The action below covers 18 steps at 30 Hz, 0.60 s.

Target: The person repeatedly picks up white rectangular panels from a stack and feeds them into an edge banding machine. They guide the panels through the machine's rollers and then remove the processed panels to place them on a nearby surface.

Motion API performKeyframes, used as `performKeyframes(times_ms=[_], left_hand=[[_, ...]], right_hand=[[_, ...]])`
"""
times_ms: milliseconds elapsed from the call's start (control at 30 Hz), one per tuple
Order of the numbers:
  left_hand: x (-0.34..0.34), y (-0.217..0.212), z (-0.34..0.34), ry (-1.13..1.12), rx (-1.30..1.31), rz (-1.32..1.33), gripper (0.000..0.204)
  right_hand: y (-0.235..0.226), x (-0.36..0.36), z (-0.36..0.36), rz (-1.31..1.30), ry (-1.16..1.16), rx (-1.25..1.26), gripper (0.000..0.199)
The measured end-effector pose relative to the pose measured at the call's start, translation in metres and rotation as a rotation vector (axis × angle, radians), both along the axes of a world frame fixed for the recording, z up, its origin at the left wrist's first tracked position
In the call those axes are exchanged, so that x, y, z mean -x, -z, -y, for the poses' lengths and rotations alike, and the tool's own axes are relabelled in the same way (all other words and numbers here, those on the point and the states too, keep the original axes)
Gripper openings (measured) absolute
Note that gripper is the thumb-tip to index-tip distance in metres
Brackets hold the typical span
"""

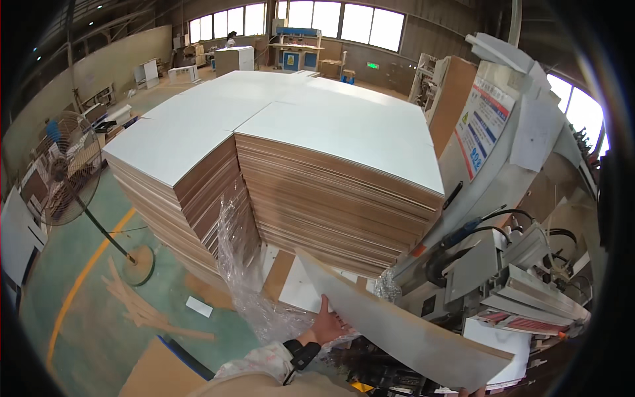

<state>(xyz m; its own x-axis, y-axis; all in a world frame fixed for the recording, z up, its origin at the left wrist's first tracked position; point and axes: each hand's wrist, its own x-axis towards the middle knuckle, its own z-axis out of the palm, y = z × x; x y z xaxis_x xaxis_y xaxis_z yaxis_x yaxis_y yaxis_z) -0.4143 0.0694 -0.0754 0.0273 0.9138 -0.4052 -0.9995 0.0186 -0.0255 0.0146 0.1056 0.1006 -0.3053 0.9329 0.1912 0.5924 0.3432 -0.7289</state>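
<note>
A long white board (397,322) with a bare brown edge slants across in front of me, from the middle down to the lower right. Close to its left end, my left hand (325,325) grips the lower edge, thumb up against the white face; a black band circles that wrist. At the bottom rim of the picture, only a few fingers of my right hand (472,392) show, closed on the board's lower edge near its right end. Crumpled clear plastic film (254,291) hangs beside my left hand, along tall stacks of white-faced panels (337,192).
To the right stands a grey machine (489,264) with hoses and a sign panel. A pedestal fan (63,165) is at left, with wood strips (142,308) and a small white piece (198,306) on the green floor. Far back, a blue workstation (297,49) stands under windows.
</note>
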Motion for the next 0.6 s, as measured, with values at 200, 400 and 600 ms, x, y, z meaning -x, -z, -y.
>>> performKeyframes(times_ms=[200, 400, 600], left_hand=[[0.015, -0.084, 0.022, -0.351, -0.098, -0.459, 0.051], [0.095, -0.217, 0.064, -0.507, -0.184, -1.093, 0.037], [0.189, -0.273, 0.0, -0.646, -0.079, -1.212, 0.029]], right_hand=[[-0.035, 0.033, 0.006, -0.49, 0.042, -0.155, 0.05], [-0.087, 0.143, -0.02, -0.892, 0.036, -0.006, 0.038], [-0.102, 0.245, -0.14, -1.005, -0.116, 0.168, 0.025]])
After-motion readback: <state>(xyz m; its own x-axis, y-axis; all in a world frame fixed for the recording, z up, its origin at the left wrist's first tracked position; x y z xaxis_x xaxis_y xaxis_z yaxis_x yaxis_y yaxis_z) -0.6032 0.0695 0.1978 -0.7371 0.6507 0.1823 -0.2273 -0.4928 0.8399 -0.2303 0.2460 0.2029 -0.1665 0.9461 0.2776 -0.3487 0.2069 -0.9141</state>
